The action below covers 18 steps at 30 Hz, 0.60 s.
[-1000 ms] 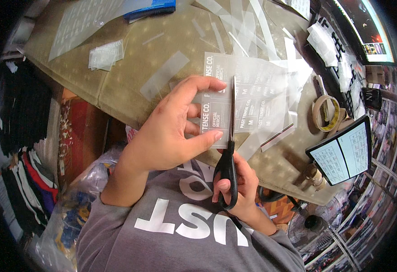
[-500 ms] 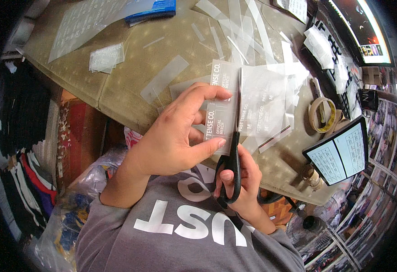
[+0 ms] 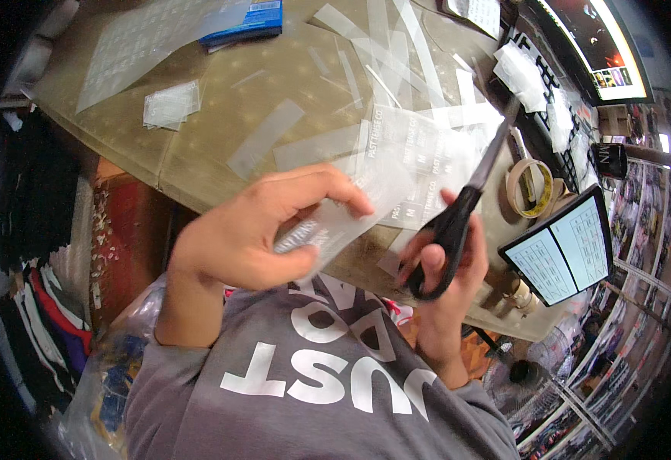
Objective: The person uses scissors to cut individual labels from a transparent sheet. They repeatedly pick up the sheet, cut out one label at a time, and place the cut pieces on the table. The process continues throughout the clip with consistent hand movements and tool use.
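Between the thumb and fingers of my left hand [image 3: 251, 226] is a piece of clear film [image 3: 331, 241] with white print, bent and blurred by motion. My right hand [image 3: 454, 276] has its fingers through the black handles of a pair of scissors [image 3: 465, 203]. Their blades look closed and point up to the right, away from the film. Just beyond my hands, a translucent sheet with rows of white print [image 3: 393, 142] lies on the table. Whether the held piece still joins this sheet is hard to make out.
Clear offcuts [image 3: 358, 46] litter the far side of the table [image 3: 220, 146]. Small cut pieces [image 3: 170, 105] are stacked at left, near a blue box [image 3: 243, 23]. Tape rolls [image 3: 531, 188], a tablet [image 3: 561, 245], a keyboard [image 3: 508, 65] and a monitor [image 3: 596, 46] stand at right.
The scissors have left the film, swinging to the right with my right hand. My left hand has moved left and down toward my body, carrying the film piece and tilting it.
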Motion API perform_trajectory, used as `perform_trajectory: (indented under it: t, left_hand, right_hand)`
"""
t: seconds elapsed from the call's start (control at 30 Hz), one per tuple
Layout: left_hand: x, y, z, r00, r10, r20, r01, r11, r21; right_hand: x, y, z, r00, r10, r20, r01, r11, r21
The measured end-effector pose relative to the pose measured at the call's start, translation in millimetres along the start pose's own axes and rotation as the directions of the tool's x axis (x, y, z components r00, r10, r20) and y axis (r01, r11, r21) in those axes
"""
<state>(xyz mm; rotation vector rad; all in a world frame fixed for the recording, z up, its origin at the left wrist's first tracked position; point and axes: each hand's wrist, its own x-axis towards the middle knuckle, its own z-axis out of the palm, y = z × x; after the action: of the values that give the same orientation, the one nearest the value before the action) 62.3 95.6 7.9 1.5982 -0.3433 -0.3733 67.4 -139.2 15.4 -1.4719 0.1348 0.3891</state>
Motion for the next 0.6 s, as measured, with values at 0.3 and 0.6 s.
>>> perform_trajectory:
  t: [0.3,0.6]
  left_hand:
    - [-14.0,12.6,-18.4,0.989,0.073,-0.125,-0.107,0.948,-0.299]
    - [8.3,-31.3,65.0,0.608,0.436,-0.664,-0.703,0.684,-0.195]
  right_hand:
    - [41.3,-15.5,16.7,0.992,-0.129,0.010,0.127,0.985,0.113]
    - [55.1,-26.2,40.2,0.987,-0.158,-0.014,0.156,0.946,0.286]
